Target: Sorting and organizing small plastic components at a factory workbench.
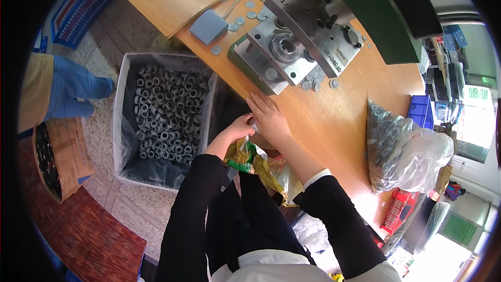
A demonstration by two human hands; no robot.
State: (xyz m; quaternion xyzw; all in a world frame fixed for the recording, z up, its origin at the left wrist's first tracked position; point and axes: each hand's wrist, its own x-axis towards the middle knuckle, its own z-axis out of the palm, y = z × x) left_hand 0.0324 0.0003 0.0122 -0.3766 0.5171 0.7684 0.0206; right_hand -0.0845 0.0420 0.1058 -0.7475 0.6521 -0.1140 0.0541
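Black sleeves (190,198) are extending forward. Left hand (238,128) is curling, contents unclear; right hand (269,120) is resting outstretched at the wooden table's (323,141) edge; gold-and-green plastic wrapper (262,169) is lying between the sleeves.

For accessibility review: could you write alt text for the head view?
A person's left hand and right hand are close together at a brown wooden table's edge, near a crumpled gold-and-green bag and a silver metal press fixture. To the left, a white rectangular bin holds many grey rings.
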